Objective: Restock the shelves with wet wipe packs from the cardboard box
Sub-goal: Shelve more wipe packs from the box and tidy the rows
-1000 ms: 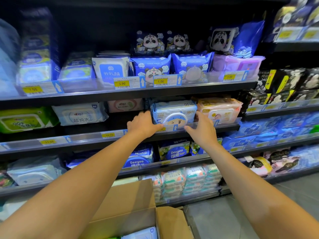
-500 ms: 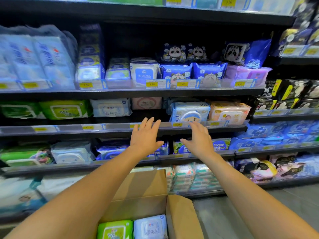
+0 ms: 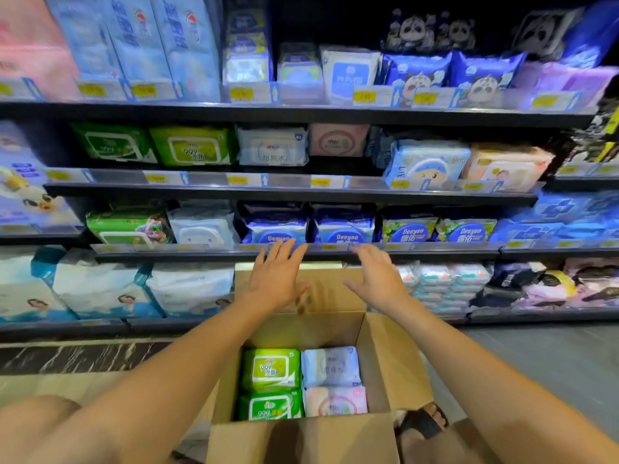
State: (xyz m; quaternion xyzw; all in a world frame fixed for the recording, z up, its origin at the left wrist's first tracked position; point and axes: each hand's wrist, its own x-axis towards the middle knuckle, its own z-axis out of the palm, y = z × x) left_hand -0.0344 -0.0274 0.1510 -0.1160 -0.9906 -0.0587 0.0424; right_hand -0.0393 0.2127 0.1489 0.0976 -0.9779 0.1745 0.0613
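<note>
An open cardboard box point(image 3: 395, 356) stands on the floor below me. Inside lie two green wet wipe packs point(image 3: 270, 370), a pale blue pack point(image 3: 330, 366) and a pink pack point(image 3: 335, 400). My left hand point(image 3: 276, 279) and my right hand point(image 3: 376, 277) hover above the box's far flap, fingers spread, holding nothing. On the shelf above sits a blue cartoon-face pack point(image 3: 425, 164) beside a peach pack point(image 3: 505, 165). Matching green packs point(image 3: 192, 145) and a pale blue pack point(image 3: 272, 145) lie further left on that shelf.
Dark shelves point(image 3: 288, 189) hold many packs in several rows, with price tags along the rails. Blue Deeyeo packs point(image 3: 276, 227) sit just behind my hands. Large white bags point(image 3: 107, 289) fill the bottom left. A sandalled foot point(image 3: 425, 418) stands right of the box.
Both hands let go of the blue cartoon-face pack on the shelf and have drawn back and down, now open above the box. My view has tilted down, showing the box's contents.
</note>
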